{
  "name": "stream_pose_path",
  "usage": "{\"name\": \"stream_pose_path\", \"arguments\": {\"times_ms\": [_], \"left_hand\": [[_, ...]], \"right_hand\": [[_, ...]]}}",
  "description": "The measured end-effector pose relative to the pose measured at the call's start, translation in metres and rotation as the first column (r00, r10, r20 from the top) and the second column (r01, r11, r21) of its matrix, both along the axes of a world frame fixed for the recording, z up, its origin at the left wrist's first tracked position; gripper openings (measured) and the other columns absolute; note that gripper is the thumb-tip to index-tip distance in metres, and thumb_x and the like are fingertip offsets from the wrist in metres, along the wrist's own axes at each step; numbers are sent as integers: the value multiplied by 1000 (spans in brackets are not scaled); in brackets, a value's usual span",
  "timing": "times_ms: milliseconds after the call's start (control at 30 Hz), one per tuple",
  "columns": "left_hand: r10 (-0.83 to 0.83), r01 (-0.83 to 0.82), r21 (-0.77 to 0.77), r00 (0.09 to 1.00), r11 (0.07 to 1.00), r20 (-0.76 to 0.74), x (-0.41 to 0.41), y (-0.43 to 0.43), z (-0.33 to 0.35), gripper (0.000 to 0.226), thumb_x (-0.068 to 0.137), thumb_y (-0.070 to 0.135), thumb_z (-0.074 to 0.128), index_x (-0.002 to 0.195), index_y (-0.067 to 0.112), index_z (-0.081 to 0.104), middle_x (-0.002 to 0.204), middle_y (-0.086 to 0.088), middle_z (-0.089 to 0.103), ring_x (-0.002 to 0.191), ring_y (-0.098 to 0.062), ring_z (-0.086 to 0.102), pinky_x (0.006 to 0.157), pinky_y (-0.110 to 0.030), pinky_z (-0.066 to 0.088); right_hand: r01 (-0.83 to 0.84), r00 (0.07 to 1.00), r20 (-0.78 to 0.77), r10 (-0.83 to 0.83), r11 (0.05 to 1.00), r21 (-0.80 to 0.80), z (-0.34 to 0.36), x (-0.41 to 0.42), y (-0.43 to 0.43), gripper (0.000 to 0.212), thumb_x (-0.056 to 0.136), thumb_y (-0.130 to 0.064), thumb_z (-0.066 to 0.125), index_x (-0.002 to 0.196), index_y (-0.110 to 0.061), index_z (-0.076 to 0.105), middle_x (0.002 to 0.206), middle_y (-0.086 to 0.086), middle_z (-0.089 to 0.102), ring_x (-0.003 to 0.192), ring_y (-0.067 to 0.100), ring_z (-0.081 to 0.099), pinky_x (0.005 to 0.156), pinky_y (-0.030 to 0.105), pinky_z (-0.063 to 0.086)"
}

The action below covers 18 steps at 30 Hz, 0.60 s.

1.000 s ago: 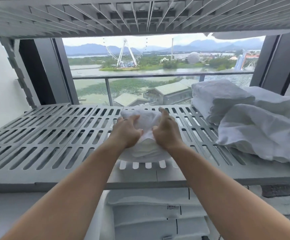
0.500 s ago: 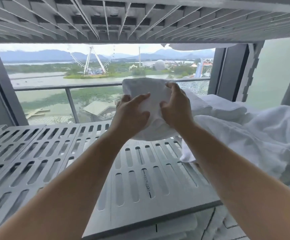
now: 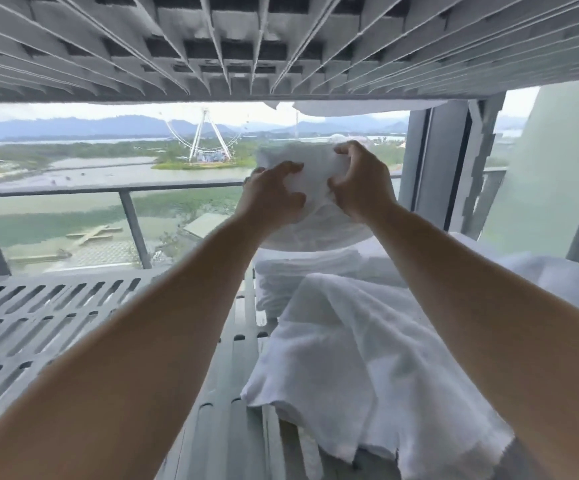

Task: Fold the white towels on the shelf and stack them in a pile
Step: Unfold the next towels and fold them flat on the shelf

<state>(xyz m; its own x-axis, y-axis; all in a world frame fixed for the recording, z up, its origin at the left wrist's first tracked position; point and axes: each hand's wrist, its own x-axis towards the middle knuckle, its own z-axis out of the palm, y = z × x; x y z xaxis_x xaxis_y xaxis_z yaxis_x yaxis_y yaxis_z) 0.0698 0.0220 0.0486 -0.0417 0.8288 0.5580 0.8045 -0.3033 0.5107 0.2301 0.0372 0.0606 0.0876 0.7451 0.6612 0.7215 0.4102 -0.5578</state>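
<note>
I hold a folded white towel point(image 3: 315, 188) in the air with both hands, my left hand point(image 3: 270, 199) on its left side and my right hand point(image 3: 360, 185) on its right side. It hangs just above a pile of folded white towels point(image 3: 302, 275) at the back right of the grey slatted shelf point(image 3: 39, 327). An unfolded white towel point(image 3: 360, 368) lies crumpled on the shelf in front of the pile, under my right forearm. More loose white cloth point(image 3: 558, 282) lies at the far right.
Another slatted shelf point(image 3: 281, 46) hangs close overhead, with white cloth point(image 3: 350, 107) lying on its far edge. Behind the shelf is a window with a railing point(image 3: 108, 190). Dark window posts point(image 3: 433, 168) stand at the right.
Both hands lifted the folded towel off the middle of the shelf and carried it right and back, over the pile. The view swung right with it.
</note>
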Motion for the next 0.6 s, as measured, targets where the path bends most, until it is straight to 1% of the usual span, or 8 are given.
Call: {"name": "stream_pose_path", "arguments": {"times_ms": [133,200,300,333,433,500,567,600], "left_hand": [[45,-46,-31,998,998,-32,7,21,-5,58,83,28,66,140,33,57,130,-14,61,114,-31,59,97,-34,48],[83,-88,-81,994,993,-68,4,32,-12,54,85,30,66,139,29,59,131,-12,64,115,-31,61,101,-35,47],[138,-183,-266,974,946,-179,-4,44,-29,47,94,41,57,141,31,58,147,-6,54,130,-29,52,110,-37,41],[145,-190,-319,976,928,-161,-6,45,-35,47,96,45,53,142,34,55,151,-7,50,133,-31,49,112,-38,39],[135,-188,-371,977,910,-164,-5,50,-38,48,98,48,48,145,39,50,154,-14,43,137,-35,40,116,-42,32],[119,-179,-375,977,910,-176,-2,49,-30,44,97,43,51,139,33,58,145,-13,53,132,-34,46,113,-41,37],[117,-181,-324,971,928,-207,0,47,-19,35,94,35,57,121,19,72,124,-13,65,120,-32,55,104,-39,45],[127,-197,-292,962,936,-242,0,46,-15,34,93,34,57,114,12,74,119,-15,67,117,-32,56,102,-39,46]], "right_hand": [[-43,999,2,43,999,-30,-9,8,29,51,84,-14,64,135,-17,54,129,6,63,118,25,58,100,31,45],[-57,998,23,58,997,-55,-15,6,43,48,89,-14,63,136,-14,53,131,8,63,121,26,58,103,31,42],[-48,998,46,53,992,-117,-32,3,58,39,90,-15,61,129,-17,60,126,9,66,118,28,59,98,29,42],[-36,998,51,45,988,-151,-41,3,63,35,90,-17,60,125,-19,62,124,8,67,117,29,60,96,29,42],[-51,998,7,55,962,-269,-61,9,70,35,92,-24,53,126,-23,62,127,6,66,120,28,57,98,29,41],[-56,998,-25,51,961,-270,-64,11,71,37,91,-24,53,127,-22,62,127,6,66,120,28,56,99,29,41],[-29,999,-24,25,982,-188,-59,10,71,35,89,-21,56,123,-19,65,122,6,69,117,28,59,95,28,43],[-7,1000,-28,3,991,-134,-56,8,70,33,88,-18,57,119,-18,67,118,7,70,113,29,61,93,27,43]]}}
